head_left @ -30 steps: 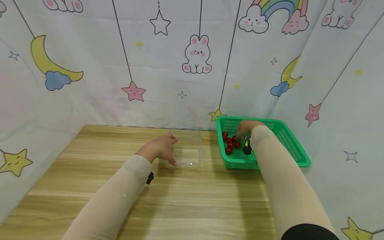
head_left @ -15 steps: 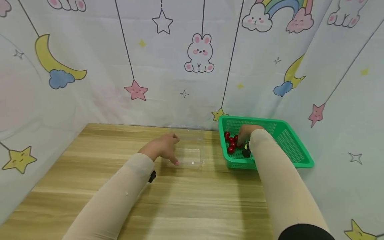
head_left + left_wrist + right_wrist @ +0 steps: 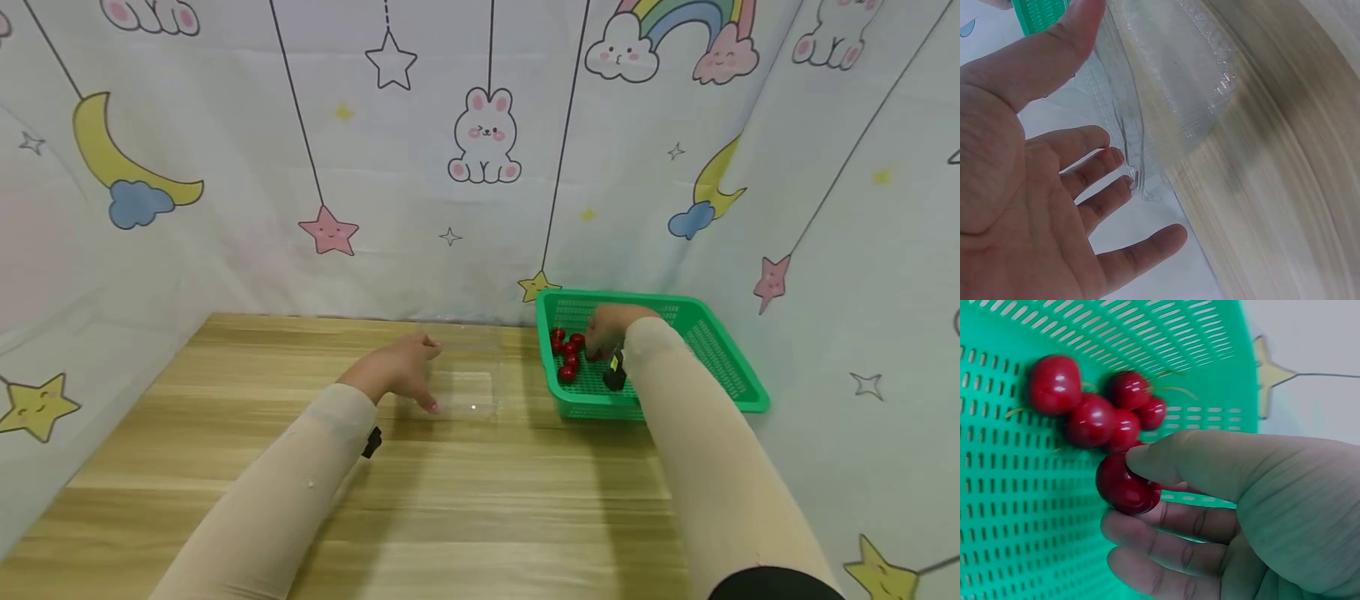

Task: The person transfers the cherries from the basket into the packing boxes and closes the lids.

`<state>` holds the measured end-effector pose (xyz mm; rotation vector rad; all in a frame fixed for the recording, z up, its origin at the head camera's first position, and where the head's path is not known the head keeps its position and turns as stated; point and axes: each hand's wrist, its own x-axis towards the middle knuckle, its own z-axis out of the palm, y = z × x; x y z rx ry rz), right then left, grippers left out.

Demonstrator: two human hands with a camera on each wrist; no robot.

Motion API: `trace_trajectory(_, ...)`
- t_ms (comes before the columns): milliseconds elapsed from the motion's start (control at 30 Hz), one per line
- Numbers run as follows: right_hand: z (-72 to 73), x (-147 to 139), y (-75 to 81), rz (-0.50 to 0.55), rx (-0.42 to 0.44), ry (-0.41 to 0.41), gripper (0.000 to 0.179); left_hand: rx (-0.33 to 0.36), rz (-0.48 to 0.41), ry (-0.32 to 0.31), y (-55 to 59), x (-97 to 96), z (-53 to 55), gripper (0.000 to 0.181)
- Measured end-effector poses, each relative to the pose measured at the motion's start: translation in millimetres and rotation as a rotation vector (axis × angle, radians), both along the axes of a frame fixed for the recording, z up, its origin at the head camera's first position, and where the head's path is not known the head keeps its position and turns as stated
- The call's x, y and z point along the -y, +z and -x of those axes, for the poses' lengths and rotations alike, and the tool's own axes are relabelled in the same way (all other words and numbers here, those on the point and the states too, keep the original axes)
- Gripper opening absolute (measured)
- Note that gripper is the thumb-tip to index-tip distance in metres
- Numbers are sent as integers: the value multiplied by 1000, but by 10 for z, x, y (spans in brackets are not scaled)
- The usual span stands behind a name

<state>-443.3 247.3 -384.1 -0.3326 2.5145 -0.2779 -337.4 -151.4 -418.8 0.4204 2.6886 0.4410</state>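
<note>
My right hand reaches into the green basket, its thumb and fingers around a dark red cherry. Part of another cherry may be hidden behind that one. Beside it, several shiny cherries with thin green stems lie clustered on the basket floor. On the table, a clear plastic container stands left of the basket. My left hand is at the container's left side, fingers spread and loosely bent. Some fingertips touch its transparent rim in the left wrist view.
The wooden table runs up to a white cloth backdrop printed with rabbits, stars and moons. The basket stands in the back right corner, close to the right side cloth.
My right hand has moved slightly left and down among the cherries, and its fingers now close on one. The left hand stays at the container. The head view shifts a little.
</note>
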Motion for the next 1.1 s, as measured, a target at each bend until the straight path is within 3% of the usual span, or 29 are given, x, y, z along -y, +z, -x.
trace_trajectory(133,-14,29,153,100,0,-20,16,11,-2,-1,12,37,9,117)
trace_trajectory(233,-64,83,255,130,-38,-6,19,10,-8,6,6,69,9,117)
trace_trajectory(467,-319,414,449,181,-158,85,21,4,-10,21,-68,138,-32,116)
trace_trajectory(667,-502,787,511,164,-232,160,17,2,-29,7,-62,131,-15,117)
trace_trajectory(867,-656,1163,373,198,-254,236,9,-4,-17,-11,-44,99,9,116)
trace_trajectory(1100,-749,1576,-18,208,-267,326,8,-9,-9,-13,-39,51,53,116)
